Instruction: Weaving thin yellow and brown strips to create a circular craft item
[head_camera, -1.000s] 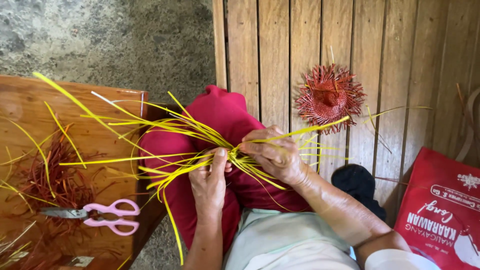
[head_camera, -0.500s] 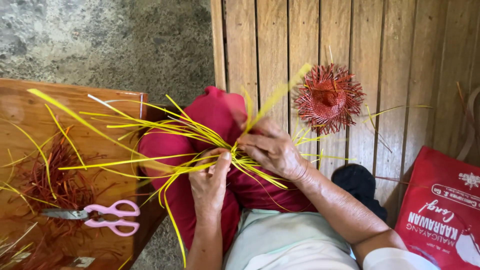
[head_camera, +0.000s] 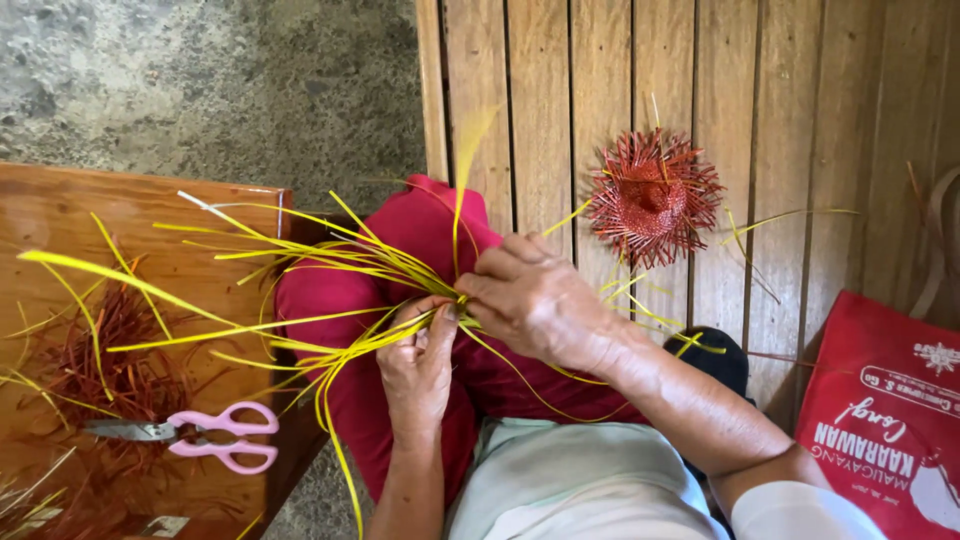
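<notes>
Both hands (head_camera: 480, 330) pinching yellow strips (head_camera: 330, 265)

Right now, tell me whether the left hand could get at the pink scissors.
Probably yes: the pink scissors lie uncovered on the wooden table beside the left hand, but it is pinching the yellow strips.

a wooden table (head_camera: 60, 215) sits at nine o'clock, carrying pink-handled scissors (head_camera: 195, 438) near its seven o'clock corner and a heap of red strands (head_camera: 110, 365) beside them. the plank floor (head_camera: 540, 90) bears a red woven piece (head_camera: 652, 197) at one o'clock and a red bag (head_camera: 885, 415) at four o'clock.
</notes>
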